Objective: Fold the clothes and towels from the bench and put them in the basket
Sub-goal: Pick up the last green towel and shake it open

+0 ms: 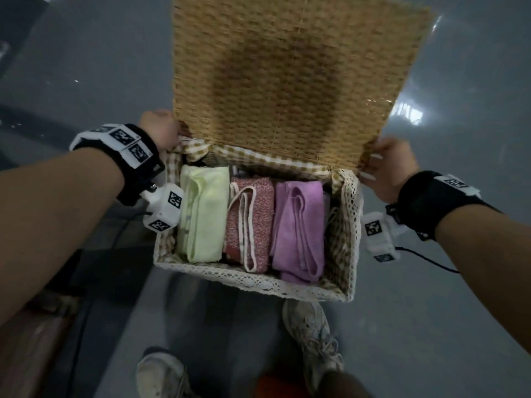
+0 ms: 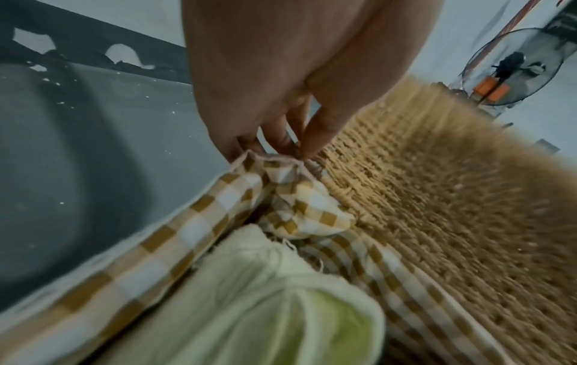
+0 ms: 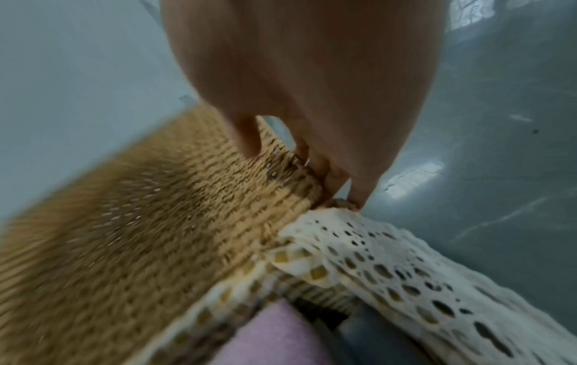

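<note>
A woven basket with lace trim and a checked liner sits on the grey floor, its wicker lid standing open. Three folded pieces lie side by side inside: a pale green towel, a red speckled cloth and a purple towel. My left hand is at the back left corner, and its fingers pinch the checked liner beside the lid. My right hand grips the lid's lower right corner, thumb on the inner face, above the lace trim.
My two shoes stand just in front of the basket. A brown surface shows at the lower left. A standing fan is behind the lid. Grey floor surrounds the basket.
</note>
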Tool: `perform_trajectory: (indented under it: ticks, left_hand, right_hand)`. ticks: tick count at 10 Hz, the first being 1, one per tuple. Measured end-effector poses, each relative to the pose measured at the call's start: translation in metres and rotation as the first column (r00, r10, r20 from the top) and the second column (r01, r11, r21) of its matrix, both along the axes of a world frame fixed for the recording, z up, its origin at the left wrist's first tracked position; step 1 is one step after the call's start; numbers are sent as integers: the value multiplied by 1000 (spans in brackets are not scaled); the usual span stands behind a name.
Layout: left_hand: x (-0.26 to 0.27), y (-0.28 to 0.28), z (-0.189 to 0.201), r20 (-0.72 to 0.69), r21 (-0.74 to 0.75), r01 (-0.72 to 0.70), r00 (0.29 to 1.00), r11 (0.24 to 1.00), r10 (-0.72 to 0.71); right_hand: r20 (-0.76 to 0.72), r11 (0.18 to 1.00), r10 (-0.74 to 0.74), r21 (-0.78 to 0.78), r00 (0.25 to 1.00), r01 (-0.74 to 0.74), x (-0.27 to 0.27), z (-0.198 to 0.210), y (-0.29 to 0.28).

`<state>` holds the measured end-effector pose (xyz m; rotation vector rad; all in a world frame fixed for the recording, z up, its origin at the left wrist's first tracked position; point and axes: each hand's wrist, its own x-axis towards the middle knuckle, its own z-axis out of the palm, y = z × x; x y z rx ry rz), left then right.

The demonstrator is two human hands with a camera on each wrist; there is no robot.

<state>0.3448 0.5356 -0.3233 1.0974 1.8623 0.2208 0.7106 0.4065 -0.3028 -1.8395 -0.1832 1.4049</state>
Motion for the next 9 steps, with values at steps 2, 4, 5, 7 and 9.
perform_trajectory:
  ticks: [2,4,5,7,9]
  left_hand:
    - [-22,-41,63,565,-225,-378,701,898,436]
    - [-80,-123,72,408,-138,-202,881,970,241]
    - [-91,-158,47,121,-26,17,993,1000,-13]
    - [-69,-207,4,-15,79,198,980,977,-198]
    - [-60,-207,10,-94,102,146,986,984,-136]
  right_hand:
    - [-185,999,43,24,982,-39,7,74,-35]
    - [110,881,473,-98,874,-464,-24,91,-98]
    - [203,694,719,-274,665,-666,-45,70,-121]
    - [365,456,885,-562,287,-690,-87,11,-149]
    - [318,382,921,-634,223,-673,-92,21,-128]
